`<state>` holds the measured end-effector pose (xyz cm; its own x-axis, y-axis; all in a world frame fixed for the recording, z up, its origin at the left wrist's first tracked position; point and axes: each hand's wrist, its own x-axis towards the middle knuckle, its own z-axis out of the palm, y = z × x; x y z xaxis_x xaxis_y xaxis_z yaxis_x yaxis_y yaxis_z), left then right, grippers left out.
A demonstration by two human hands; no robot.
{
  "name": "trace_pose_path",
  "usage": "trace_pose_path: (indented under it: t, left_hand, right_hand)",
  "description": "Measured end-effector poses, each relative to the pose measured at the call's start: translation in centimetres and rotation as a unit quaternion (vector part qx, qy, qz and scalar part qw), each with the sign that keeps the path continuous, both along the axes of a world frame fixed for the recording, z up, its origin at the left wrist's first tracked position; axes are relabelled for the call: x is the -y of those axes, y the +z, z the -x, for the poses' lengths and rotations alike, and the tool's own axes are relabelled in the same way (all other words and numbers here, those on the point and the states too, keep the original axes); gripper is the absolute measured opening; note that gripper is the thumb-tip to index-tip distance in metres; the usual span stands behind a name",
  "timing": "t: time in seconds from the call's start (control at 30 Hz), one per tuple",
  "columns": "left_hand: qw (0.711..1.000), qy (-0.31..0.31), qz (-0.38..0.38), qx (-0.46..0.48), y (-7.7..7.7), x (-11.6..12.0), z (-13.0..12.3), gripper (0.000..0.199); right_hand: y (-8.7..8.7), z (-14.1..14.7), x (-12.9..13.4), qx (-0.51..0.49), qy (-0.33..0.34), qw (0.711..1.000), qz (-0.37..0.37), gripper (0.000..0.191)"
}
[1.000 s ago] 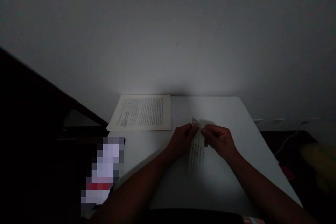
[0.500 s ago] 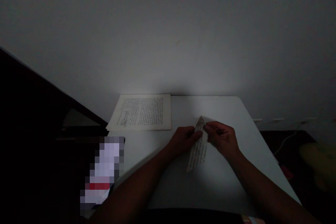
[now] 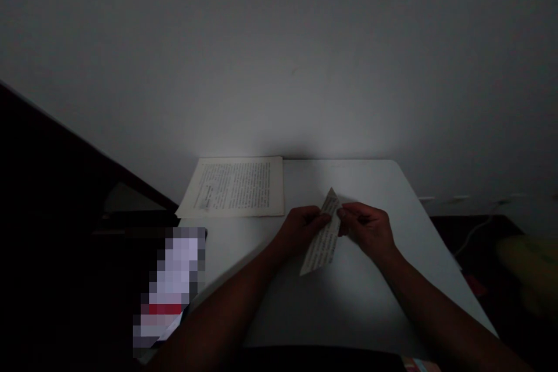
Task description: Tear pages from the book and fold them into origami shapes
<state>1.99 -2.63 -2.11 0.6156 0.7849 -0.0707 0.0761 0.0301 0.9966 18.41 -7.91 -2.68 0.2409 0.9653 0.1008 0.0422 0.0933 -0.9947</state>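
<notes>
Over the counter (image 3: 370, 177), head view: a folded paper (image 3: 321, 244) is slanting above the middle of the counter, its sharp tip pointing toward the counter's far edge and its wider end toward the near edge.
Print: dark lines of text are running along the folded paper; the characters are showing too small to read.
Left hand (image 3: 300, 226): reaching in over the counter's left half, its grip is pinching the folded paper, the thumb lying across the upper face.
Right hand (image 3: 368, 226): reaching in over the counter's right half, its grip is nipping the folded paper's right edge near the tip, thumb and finger closing on it, the other fingers curling in.
Printed page (image 3: 238, 186): lying flat at the counter's far left corner, well apart from both hands.
Bright object (image 3: 174, 273): resting by the counter's left edge, mostly pixelated, a red band crossing it.
Wall (image 3: 279, 70): rising behind the counter's far edge, grey and dimly lit.
Pale cable (image 3: 473, 235): curving past the counter's right edge.
Yellowish item (image 3: 532, 267): sitting beyond the counter's right edge, too dark to identify.
Red item (image 3: 475, 286): showing just beside the counter's right edge.
</notes>
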Motion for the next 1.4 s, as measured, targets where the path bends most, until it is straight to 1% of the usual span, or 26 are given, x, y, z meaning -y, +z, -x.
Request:
trace_pose_path:
  t: [0.1, 0.3, 0.37, 0.53, 0.73, 0.87, 0.97, 1.07, 1.2, 1.3, 1.4]
  left_hand:
    - [1.000, 0.008, -0.001, -0.003, 0.15, -0.04, 0.02, 0.034]
    - [0.998, 0.016, 0.038, 0.044, 0.22, 0.13, 0.03, 0.033]
    - [0.998, 0.020, 0.044, 0.047, 0.07, 0.12, 0.02, 0.033]
    - [0.998, 0.029, 0.036, 0.038, -0.24, 0.08, 0.00, 0.035]
    - [0.998, 0.035, 0.033, 0.031, -0.21, 0.12, -0.03, 0.037]
    - [0.997, 0.040, 0.040, 0.049, -0.24, 0.07, -0.05, 0.035]
    - [0.995, 0.046, 0.053, 0.069, -0.24, 0.09, -0.04, 0.033]
    - [0.994, 0.051, 0.055, 0.077, -0.05, 0.29, -0.08, 0.032]
    - [0.995, 0.037, 0.054, 0.078, 0.25, 0.60, -0.14, 0.031]
    - [0.995, 0.021, 0.048, 0.082, 0.25, 0.61, -0.08, 0.032]
    - [0.996, 0.019, 0.039, 0.077, 0.15, 0.47, 0.00, 0.032]
  right_hand:
    - [0.19, 0.05, 0.05, 0.005, 0.005, 1.000, -0.001, 0.020]
    - [0.12, -0.01, -0.15, -0.007, 0.067, 0.998, 0.020, 0.022]
    - [0.10, -0.01, -0.17, -0.002, 0.076, 0.997, 0.028, 0.024]
    - [0.12, 0.01, -0.10, -0.003, 0.074, 0.997, 0.032, 0.024]
    - [0.14, 0.01, -0.07, 0.009, 0.068, 0.997, 0.038, 0.026]
    - [0.25, 0.16, -0.05, -0.016, 0.071, 0.997, 0.035, 0.024]
    - [0.30, 0.30, 0.00, -0.038, 0.096, 0.994, 0.044, 0.026]
    - [0.25, 0.30, 0.03, -0.039, 0.120, 0.991, 0.055, 0.026]
    - [0.11, 0.09, 0.04, -0.043, 0.130, 0.989, 0.050, 0.026]
    - [0.14, 0.02, 0.11, -0.036, 0.121, 0.991, 0.042, 0.026]
    - [0.35, 0.14, 0.17, -0.013, 0.101, 0.994, 0.032, 0.025]
